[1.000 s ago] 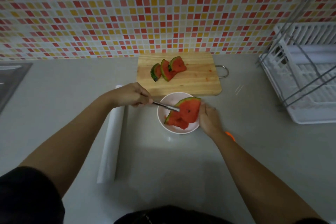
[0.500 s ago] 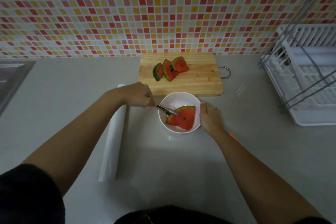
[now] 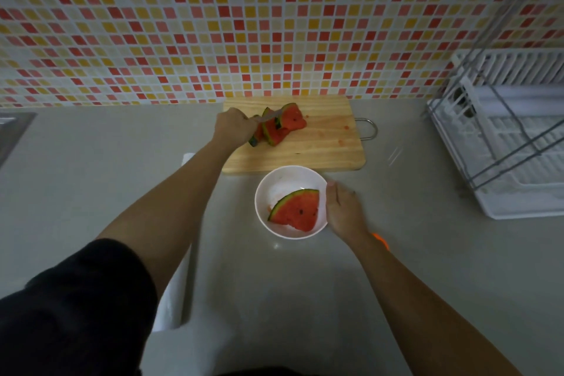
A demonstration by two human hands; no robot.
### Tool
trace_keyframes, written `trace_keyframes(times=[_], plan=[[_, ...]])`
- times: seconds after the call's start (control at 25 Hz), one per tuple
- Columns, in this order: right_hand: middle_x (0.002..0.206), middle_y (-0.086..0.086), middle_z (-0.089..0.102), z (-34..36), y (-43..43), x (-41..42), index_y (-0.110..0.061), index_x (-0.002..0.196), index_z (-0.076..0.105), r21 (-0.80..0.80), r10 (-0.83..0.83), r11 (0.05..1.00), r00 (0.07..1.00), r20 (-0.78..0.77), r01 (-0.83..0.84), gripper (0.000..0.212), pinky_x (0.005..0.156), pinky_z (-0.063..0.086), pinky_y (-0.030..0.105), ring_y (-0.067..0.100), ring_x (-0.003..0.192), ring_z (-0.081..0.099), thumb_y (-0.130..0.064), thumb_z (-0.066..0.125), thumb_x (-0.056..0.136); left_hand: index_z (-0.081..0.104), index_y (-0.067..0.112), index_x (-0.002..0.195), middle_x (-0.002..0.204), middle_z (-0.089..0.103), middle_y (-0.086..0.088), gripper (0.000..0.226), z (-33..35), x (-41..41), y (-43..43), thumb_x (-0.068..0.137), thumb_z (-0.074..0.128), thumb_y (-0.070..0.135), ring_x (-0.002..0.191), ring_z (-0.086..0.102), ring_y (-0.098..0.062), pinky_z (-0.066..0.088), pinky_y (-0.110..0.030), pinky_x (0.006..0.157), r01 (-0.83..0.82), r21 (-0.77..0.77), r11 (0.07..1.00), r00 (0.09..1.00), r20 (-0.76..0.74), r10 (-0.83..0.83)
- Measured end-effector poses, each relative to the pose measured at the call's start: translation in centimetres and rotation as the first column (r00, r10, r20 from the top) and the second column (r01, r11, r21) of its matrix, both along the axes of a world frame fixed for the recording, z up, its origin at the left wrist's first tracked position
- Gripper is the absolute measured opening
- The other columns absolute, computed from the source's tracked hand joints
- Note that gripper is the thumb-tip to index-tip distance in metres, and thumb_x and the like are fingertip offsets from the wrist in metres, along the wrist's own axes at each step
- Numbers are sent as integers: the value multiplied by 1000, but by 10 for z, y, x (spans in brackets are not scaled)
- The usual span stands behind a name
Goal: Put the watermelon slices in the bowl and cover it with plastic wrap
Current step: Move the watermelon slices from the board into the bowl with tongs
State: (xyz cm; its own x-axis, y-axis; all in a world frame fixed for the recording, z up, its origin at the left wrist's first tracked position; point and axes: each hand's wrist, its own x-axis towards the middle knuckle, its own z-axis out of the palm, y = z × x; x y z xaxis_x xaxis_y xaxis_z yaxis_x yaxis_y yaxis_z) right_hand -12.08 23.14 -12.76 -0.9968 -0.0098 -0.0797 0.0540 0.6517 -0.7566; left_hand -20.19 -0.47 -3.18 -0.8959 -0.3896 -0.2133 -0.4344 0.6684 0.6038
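A white bowl (image 3: pixel 274 186) stands on the grey counter just in front of the wooden cutting board (image 3: pixel 329 146). Watermelon slices (image 3: pixel 297 209) lie in the bowl, red flesh up. More watermelon slices (image 3: pixel 287 123) lean together on the board's far left part. My left hand (image 3: pixel 233 128) grips a metal utensil (image 3: pixel 268 115) whose tip touches those slices. My right hand (image 3: pixel 343 207) rests against the bowl's right rim, fingers curved along it. The plastic wrap roll (image 3: pixel 174 308) lies on the counter at the left, mostly hidden under my left arm.
A white dish rack (image 3: pixel 512 143) with metal wires fills the right side. A sink edge (image 3: pixel 12 131) shows at the far left. The tiled wall rises right behind the board. Something orange (image 3: pixel 381 239) peeks out beside my right wrist.
My left hand has left the bowl and reached back to the board with the utensil. The slice it carried now lies in the bowl. My right hand stays at the rim.
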Motion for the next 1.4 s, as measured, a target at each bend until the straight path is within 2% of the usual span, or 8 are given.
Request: trace_keyframes(times=[0.28, 0.44, 0.64, 0.84, 1.0, 1.08, 1.24, 1.4], plan=[[55, 0, 51, -1, 0, -1, -20, 51, 40, -40, -13, 999, 999, 30, 14, 50, 64, 33, 29, 26, 64, 54, -34, 28, 97, 36, 11, 56, 54, 39, -2, 32, -7, -19, 7, 83, 50, 20, 46, 40, -16, 30, -23, 42, -116, 102, 988, 993, 29, 114], [57, 3, 54, -1, 0, 0, -16, 54, 44, -36, -2, 999, 1000, 15, 2, 50, 64, 33, 29, 26, 64, 55, -34, 27, 98, 39, 12, 49, 31, 39, 4, 40, -11, -19, 8, 82, 56, 24, 42, 38, -15, 30, -21, 39, -64, 49, 997, 998, -4, 65], [54, -2, 51, 0, 0, 0, -17, 52, 42, -19, 7, 1000, 1000, 4, -7, 51, 60, 28, 27, 22, 61, 52, -34, 27, 98, 49, 9, 56, 52, 52, -4, 31, -18, -13, 10, 82, 54, 24, 44, 43, -18, 34, -22, 44, -142, 217, 966, 989, 60, 132], [52, -3, 50, 0, 0, -1, -18, 50, 40, -28, 7, 1000, 1000, 10, -7, 52, 61, 30, 28, 23, 60, 52, -34, 28, 98, 54, 8, 69, 59, 51, -7, 11, -13, -18, 7, 76, 58, 14, 42, 36, -17, 27, -18, 37, -91, 382, 920, 990, 139, 41], [54, -4, 51, -3, 1, -1, -20, 52, 42, -51, 6, 999, 1000, 19, -5, 51, 63, 33, 29, 23, 62, 54, -37, 27, 96, 53, 10, 57, 52, 51, -3, 22, -15, -19, 8, 78, 59, 17, 42, 44, -16, 36, -23, 45, -57, 209, 976, 998, 48, 48], [54, -2, 52, -4, 1, -2, -18, 52, 44, -68, 6, 998, 1000, 24, -5, 51, 61, 34, 29, 22, 60, 54, -38, 27, 96, 52, 12, 52, 46, 47, -1, 27, -14, -18, 9, 78, 60, 17, 38, 45, -13, 37, -23, 46, -55, 199, 978, 998, -17, 60], [55, -1, 55, -6, 1, -2, -14, 55, 48, -70, -15, 997, 999, 38, 17, 53, 54, 32, 27, 17, 58, 54, -40, 26, 95, 59, 5, 60, 47, 46, -1, 20, -15, -7, 0, 78, 65, 14, 37, 40, -14, 32, -24, 45, -68, 338, 939, 995, -44, 88], [72, 7, 61, -4, 1, -2, -16, 66, 53, -63, -7, 998, 999, 40, 10, 45, 68, 35, 29, 27, 75, 58, -37, 27, 96, 64, -5, 86, 64, 42, -9, 10, -13, 13, -16, 83, 62, 4, 47, 31, -16, 26, -25, 44, -90, 561, 823, 989, -45, 139]])
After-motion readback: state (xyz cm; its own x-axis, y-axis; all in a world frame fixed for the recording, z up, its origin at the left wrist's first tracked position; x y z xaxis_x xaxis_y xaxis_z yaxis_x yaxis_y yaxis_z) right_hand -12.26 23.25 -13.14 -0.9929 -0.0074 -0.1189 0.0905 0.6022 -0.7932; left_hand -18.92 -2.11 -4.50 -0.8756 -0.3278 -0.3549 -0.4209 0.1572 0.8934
